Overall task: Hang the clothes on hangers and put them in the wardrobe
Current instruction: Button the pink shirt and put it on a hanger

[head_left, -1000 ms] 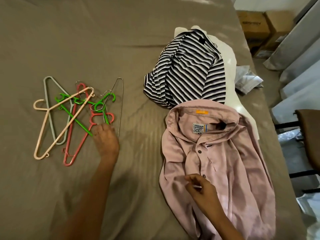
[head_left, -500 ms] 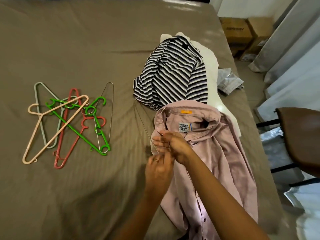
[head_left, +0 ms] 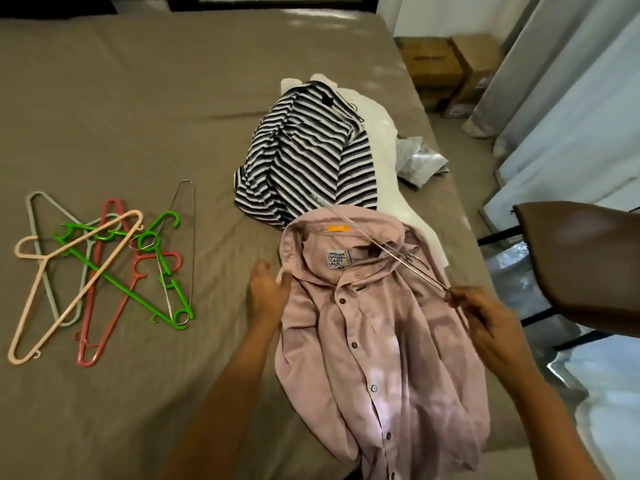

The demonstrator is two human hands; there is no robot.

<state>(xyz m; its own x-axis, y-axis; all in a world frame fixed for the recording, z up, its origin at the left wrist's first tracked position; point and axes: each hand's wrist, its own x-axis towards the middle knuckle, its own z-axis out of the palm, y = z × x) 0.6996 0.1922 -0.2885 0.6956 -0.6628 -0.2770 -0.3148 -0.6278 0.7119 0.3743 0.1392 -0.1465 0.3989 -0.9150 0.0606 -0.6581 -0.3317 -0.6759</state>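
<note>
— Bedroom, brown bed [head_left: 138, 98]: where's the garment?
— Pink shirt [head_left: 363, 341], lower centre, limp and light. My right hand [head_left: 485, 323] pinches a thin wire hanger [head_left: 408, 266] over its collar; left hand [head_left: 268, 296] pinches the shoulder. I'd judge the collar the best hold.

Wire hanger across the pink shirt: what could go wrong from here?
The right hand pinches the wire hanger by one end only, so it may twist or slip.
Its far tip reaches the striped top and could snag it.
The pink shirt looks buttoned, so feeding the hanger through the collar may bunch it while the left hand holds one edge.
</note>
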